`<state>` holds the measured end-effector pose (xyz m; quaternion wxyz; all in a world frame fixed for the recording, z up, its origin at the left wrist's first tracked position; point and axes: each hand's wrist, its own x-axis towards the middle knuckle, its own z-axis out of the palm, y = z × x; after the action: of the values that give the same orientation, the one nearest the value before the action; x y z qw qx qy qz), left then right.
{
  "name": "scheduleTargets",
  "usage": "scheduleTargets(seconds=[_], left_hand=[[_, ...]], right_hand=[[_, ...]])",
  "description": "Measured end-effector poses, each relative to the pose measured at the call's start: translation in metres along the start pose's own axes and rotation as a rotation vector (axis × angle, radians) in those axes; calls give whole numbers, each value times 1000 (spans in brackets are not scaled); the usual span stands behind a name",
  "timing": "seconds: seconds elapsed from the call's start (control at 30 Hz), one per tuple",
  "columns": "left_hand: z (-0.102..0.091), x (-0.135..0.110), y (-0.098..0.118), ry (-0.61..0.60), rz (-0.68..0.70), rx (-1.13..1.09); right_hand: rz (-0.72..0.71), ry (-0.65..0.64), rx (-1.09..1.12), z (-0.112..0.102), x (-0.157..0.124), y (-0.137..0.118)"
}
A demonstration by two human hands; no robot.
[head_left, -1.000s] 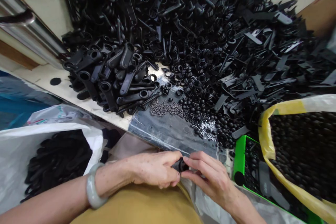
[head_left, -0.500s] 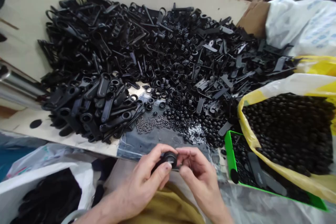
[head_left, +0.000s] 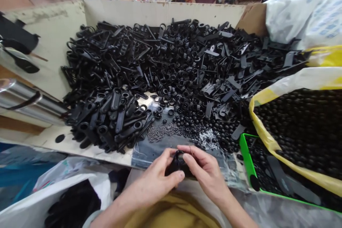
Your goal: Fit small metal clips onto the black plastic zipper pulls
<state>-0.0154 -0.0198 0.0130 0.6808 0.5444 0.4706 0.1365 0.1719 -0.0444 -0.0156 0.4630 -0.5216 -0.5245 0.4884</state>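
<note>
Both bare hands meet low in the middle of the view, just above the person's mustard-yellow lap; the left hand and the right hand are closed, fingers curled, around one small black plastic part, which sits between them with most of its shape hidden, so I cannot say exactly what it is; taking the hands as the clock's centre, a clear plastic sheet lies just beyond them at 12 o'clock, on a pale wooden counter; small dark screws and short silver tubes lie scattered near 12 and 1 o'clock; a large heap of black plastic levers, rings and ribbed collars fills the counter further out at 12 o'clock; black round beads in a yellow-edged plastic bag sit at 2 o'clock, above a bright green plastic crate at 3 o'clock; a white sack holding black parts lies at 8 o'clock; for small work like this, a steady pinch close to the part, with both wrists kept low and near the body, would likely give the best control and keep it from slipping.
</note>
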Motion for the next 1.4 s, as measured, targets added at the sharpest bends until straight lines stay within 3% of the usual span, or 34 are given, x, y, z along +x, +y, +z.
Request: scheduleTargets(seconds=[0.07,0.13,0.33,0.5,0.7,1.17,1.4], left_hand=[[-2,0,5,-128,-1,-134],[-2,0,10,-153,-16,-216],[1,-4,15,-90,-77,-220],[1,-2,9,-105,-89,-168],[6,-2,2,33,-148,-307],[12,-5,6,1,-106,-394],[5,-9,-14,39,-93,-312]], right_hand=[[-44,-18,-24,-1,2,1],[-51,-32,-13,-3,4,1],[-160,-41,-124,-8,9,-2],[-135,-38,-173,-8,10,-2],[-165,-63,-184,-9,8,-4],[-171,-136,-214,-15,3,-2],[-188,-122,-325,-12,-9,-1]])
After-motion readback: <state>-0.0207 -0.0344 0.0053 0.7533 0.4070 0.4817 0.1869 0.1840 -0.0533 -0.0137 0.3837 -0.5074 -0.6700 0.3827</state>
